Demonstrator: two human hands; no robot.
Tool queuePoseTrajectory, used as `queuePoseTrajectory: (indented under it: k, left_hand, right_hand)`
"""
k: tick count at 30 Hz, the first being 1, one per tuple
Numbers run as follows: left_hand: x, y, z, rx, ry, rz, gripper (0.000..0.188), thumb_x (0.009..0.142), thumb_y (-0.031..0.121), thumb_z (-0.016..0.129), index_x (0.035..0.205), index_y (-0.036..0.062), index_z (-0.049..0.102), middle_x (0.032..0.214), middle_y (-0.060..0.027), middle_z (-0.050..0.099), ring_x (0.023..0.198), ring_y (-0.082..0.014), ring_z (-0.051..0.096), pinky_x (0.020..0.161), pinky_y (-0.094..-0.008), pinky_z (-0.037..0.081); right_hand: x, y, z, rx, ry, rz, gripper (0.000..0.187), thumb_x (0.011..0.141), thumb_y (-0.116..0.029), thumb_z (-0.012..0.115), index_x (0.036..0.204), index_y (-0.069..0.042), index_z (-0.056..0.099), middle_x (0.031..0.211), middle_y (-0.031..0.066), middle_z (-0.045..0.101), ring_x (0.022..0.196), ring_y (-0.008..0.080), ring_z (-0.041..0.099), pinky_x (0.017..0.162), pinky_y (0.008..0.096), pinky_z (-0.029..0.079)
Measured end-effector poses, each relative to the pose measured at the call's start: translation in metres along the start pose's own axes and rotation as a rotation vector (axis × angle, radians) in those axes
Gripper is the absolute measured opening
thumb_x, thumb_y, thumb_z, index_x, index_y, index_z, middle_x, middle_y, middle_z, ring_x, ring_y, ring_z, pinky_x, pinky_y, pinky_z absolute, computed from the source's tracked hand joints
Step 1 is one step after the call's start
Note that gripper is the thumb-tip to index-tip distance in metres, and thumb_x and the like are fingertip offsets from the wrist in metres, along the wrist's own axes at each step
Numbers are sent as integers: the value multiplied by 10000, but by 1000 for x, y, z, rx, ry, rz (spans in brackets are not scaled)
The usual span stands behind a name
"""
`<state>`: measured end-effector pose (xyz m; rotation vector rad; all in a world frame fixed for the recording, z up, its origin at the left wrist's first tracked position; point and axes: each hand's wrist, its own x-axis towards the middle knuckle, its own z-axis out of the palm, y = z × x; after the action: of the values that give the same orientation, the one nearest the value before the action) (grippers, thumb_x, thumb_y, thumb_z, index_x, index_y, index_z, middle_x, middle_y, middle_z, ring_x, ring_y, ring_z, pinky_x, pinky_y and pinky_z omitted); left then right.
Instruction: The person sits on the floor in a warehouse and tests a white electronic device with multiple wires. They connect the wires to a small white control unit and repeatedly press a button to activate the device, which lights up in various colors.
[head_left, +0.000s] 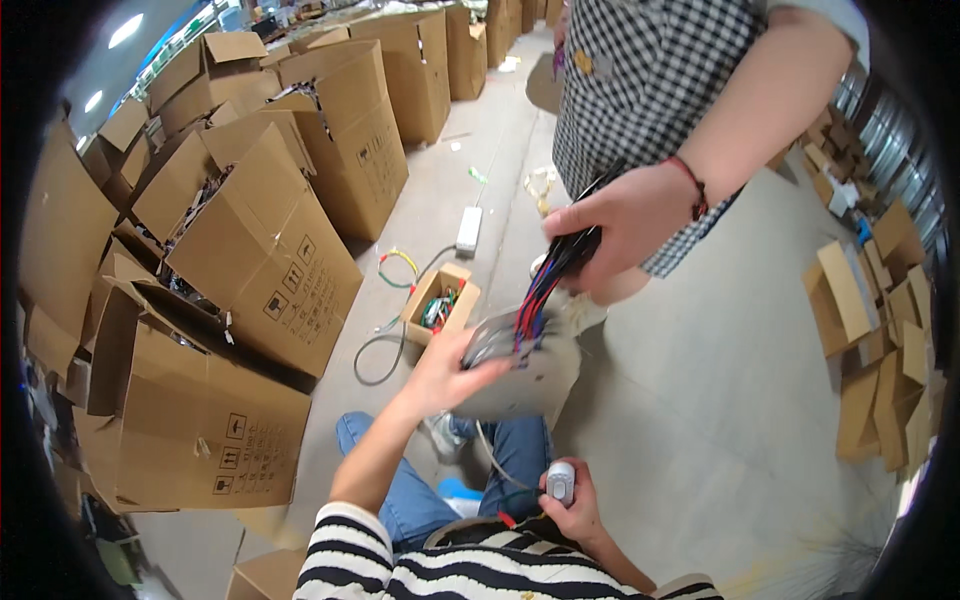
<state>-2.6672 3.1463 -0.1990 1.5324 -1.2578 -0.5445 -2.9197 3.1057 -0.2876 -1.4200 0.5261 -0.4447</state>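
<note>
Wires in black, red and blue plastic [541,290] stretched as one bundle, long axis slanting from a co-worker's hand [632,222] at far right to the left hand [445,375] at near left, fingers wrapped round the blurred end — seemingly light, limp, slippery, best gripped all round. The right hand [577,510] clasped a white rounded plastic device [560,483].

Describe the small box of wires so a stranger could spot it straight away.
Start with the row of big brown cartons on the left. Just right of them, between the person's left hand and a white block, sits a small open box. It stands out as far smaller than the cartons, with tangled coloured wires inside.
</note>
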Motion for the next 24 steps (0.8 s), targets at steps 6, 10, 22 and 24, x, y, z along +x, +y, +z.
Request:
queuePoseTrajectory:
  k: [6,10,22,24]
  left_hand:
    - [-90,8,-36,195,214,-106,275,665,99,616,920,15,559,759,-104,580,649,-187,563,606,-266,431]
    - [-146,3,-48,326,338,-112,309,631,69,624,927,10,557,773,-116,581,659,-224,572,604,-275,439]
    - [-256,-12,-63,372,641,-282,298,630,14,598,923,-16,552,756,-112,573,640,-179,548,599,-252,425]
    - [-263,-11,-61,359,689,-271,283,634,15,597,912,-18,552,751,-112,571,636,-184,545,598,-253,424]
  right_hand:
    - [-1,4,12,196,-192,76,400,698,32,528,1041,-44,336,829,58,493,658,94,486,544,218,417]
    - [2,-5,33,153,-227,132,388,716,10,534,1048,-40,341,826,45,492,666,85,482,562,215,416]
    - [143,-65,110,-37,-301,-285,374,629,-2,518,985,-19,406,745,33,486,638,99,495,555,220,419]
    - [176,-87,111,-59,-251,-340,341,628,-12,506,958,-18,416,732,30,482,624,93,471,545,216,398]
